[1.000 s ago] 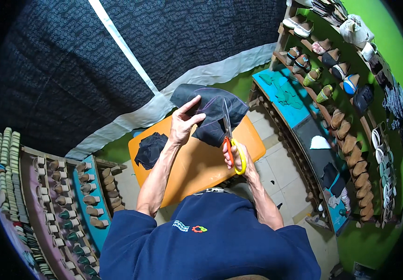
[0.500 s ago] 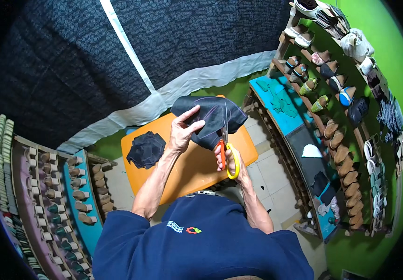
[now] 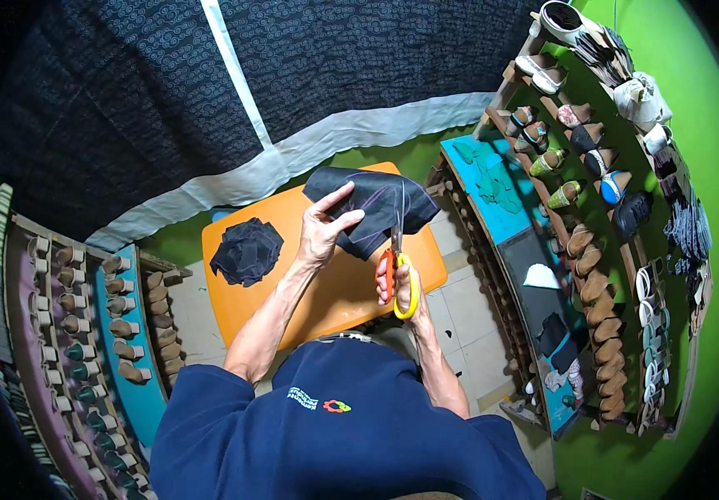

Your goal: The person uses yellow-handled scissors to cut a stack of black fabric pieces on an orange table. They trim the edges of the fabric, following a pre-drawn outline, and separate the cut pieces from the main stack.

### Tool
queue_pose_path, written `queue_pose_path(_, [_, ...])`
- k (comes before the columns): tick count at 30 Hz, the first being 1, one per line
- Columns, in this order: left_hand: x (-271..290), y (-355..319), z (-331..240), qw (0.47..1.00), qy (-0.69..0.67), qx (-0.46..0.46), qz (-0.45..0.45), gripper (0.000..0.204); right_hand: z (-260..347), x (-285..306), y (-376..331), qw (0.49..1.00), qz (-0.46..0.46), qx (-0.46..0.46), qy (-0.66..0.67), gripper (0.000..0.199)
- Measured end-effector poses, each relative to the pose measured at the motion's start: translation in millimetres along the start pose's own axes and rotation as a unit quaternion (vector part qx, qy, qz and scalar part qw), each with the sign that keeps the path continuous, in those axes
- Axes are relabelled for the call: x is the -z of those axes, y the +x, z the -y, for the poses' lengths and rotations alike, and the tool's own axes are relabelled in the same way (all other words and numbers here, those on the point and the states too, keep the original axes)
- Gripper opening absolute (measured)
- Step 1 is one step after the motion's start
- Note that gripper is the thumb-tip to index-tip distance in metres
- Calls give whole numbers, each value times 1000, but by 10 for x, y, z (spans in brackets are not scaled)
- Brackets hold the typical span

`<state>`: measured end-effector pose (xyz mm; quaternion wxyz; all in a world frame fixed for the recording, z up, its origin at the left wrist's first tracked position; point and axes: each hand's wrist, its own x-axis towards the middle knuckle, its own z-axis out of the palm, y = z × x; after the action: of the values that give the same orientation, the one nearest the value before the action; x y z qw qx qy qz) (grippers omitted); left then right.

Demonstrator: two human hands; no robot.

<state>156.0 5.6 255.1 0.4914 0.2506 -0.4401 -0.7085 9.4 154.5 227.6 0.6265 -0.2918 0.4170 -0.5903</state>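
My left hand grips a piece of black fabric marked with thin purple lines, its thumb and fingers lying across the near face. The cloth is held up above the orange table. In my right hand is a pair of scissors with one orange and one yellow handle loop. The blades point away from me and lie at the cloth's right part, along a slit. On the table's left side rests a pile of cut black fabric pieces.
To the right stands a bench with a turquoise and black top, bearing green scraps and a white piece. Racks of shoes and brown shoe lasts line the right wall. More shoe shelves are at left. A dark patterned curtain hangs behind.
The whole view has shifted slightly, so the table and shelves sit further left. The scissors' handles look closer together, with the blades still at the fabric.
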Motion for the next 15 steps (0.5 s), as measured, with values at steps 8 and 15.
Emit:
queue_pose_path(8, [17,27,-84,999,-33,-7,12,58,134,-94,-48,999,-21,-6,-35,71])
queue_pose_path(15, [56,87,-171,999,-25,16,19,61,248,-140,-68,994,-50,-23,-99,90])
